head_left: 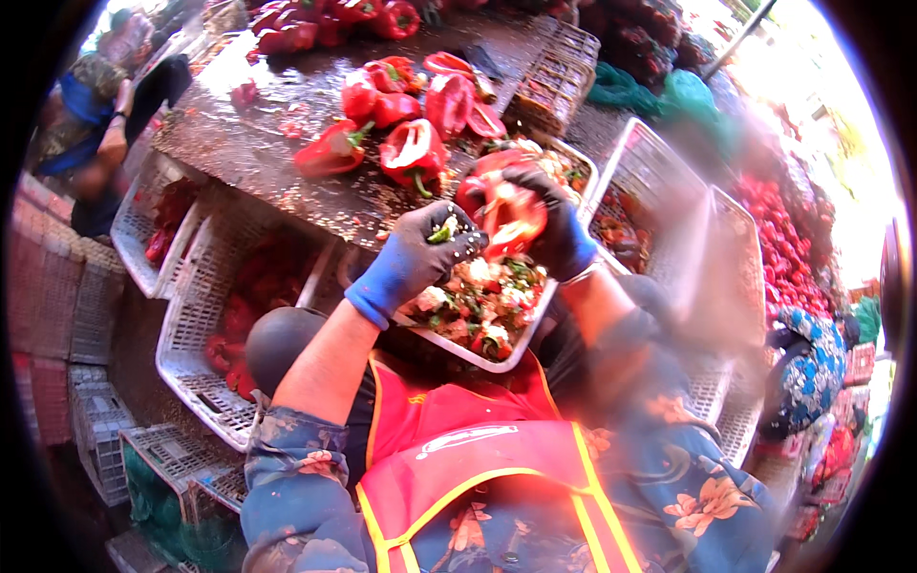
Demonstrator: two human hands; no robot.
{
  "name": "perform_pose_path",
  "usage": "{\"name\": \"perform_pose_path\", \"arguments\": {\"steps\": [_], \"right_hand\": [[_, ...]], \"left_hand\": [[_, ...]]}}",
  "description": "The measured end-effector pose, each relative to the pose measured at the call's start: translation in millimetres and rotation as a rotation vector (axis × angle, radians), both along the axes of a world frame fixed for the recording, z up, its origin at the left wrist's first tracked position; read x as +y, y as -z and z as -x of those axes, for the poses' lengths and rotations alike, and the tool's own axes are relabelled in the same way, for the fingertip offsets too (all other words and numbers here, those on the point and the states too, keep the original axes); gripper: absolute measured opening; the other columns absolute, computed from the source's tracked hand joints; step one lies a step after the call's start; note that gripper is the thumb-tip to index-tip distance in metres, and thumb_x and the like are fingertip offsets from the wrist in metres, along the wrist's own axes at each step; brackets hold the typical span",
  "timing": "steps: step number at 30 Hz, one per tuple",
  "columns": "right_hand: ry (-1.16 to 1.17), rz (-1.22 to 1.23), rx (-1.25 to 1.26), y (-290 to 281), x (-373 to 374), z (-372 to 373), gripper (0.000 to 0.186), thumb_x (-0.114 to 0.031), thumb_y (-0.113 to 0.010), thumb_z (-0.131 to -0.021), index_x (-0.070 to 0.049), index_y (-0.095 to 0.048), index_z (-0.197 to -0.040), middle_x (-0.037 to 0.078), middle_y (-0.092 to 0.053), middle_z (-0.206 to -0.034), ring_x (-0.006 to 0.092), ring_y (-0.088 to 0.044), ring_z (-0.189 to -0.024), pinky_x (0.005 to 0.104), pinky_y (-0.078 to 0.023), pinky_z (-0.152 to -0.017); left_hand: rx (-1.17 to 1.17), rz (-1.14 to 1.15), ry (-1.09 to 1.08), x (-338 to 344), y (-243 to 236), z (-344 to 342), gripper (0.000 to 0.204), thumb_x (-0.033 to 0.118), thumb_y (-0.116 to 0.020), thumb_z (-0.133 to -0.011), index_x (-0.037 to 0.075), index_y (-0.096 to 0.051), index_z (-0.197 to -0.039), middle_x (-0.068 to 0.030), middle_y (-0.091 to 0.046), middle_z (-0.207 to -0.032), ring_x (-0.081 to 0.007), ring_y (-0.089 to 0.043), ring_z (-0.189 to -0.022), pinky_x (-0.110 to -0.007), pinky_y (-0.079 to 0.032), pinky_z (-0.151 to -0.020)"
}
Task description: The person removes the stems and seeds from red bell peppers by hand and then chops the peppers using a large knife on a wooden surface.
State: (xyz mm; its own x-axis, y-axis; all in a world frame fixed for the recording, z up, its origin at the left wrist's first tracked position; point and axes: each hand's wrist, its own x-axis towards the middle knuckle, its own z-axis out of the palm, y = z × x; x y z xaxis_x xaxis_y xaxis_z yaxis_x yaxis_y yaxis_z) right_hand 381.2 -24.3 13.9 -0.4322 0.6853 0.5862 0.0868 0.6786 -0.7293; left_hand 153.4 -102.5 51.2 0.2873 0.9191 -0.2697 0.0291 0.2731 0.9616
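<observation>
My left hand (413, 260), in a dark glove with a blue cuff, is closed on a pepper core (445, 229) with green stem and pale seeds. My right hand (554, 222), gloved the same way and slightly blurred, grips an opened red pepper (512, 225). Both hands meet above a white crate (506, 364) between my knees, filled with cores, seeds and red scraps. Just beyond them, several red peppers (416, 151) lie on a wet, seed-strewn table (258, 177), some cut open with stems on.
White crates (215, 406) with red pepper pieces stand to my left. More crates (621, 172) are at my right, beside a heap of red produce (778, 229). A grey crate (554, 81) rests on the table's right edge. Other people (812, 368) are at both sides.
</observation>
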Motion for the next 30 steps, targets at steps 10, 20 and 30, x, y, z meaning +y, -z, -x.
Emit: {"name": "perform_pose_path", "arguments": {"steps": [10, 20, 30], "right_hand": [[-0.316, 0.379, 0.631, -102, -4, 101, 0.06, -0.015, -0.063, -0.102, -0.003, -0.038, -0.155, 0.011, -0.045, -0.155, 0.0181, -0.045, -0.141, 0.0346, -0.036, -0.118], [-0.089, 0.848, 0.41, -65, 7, 43, 0.062, -0.031, -0.065, -0.1, -0.002, -0.045, -0.15, 0.003, -0.065, -0.126, 0.0109, -0.062, -0.112, 0.0267, -0.048, -0.088], [-0.239, 0.996, 0.432, -51, -4, 31, 0.055, -0.028, -0.066, -0.1, -0.005, -0.048, -0.147, 0.0, -0.066, -0.116, 0.0102, -0.062, -0.101, 0.0274, -0.05, -0.086]], "left_hand": [[0.579, -0.859, -0.454, 39, 43, 17, 0.053, 0.031, -0.083, -0.08, 0.002, -0.066, -0.12, -0.0207, -0.066, -0.117, -0.0398, -0.065, -0.104, -0.044, -0.054, -0.09], [1.442, -0.076, -0.752, 135, 35, 79, 0.075, 0.047, -0.084, -0.076, 0.001, -0.053, -0.126, -0.0242, -0.064, -0.124, -0.0374, -0.069, -0.109, -0.047, -0.056, -0.093], [0.077, -0.199, -0.723, 98, 45, 128, 0.056, 0.014, -0.083, -0.078, 0.0, -0.058, -0.126, -0.0158, -0.067, -0.112, -0.0245, -0.069, -0.091, -0.033, -0.061, -0.073]]}}
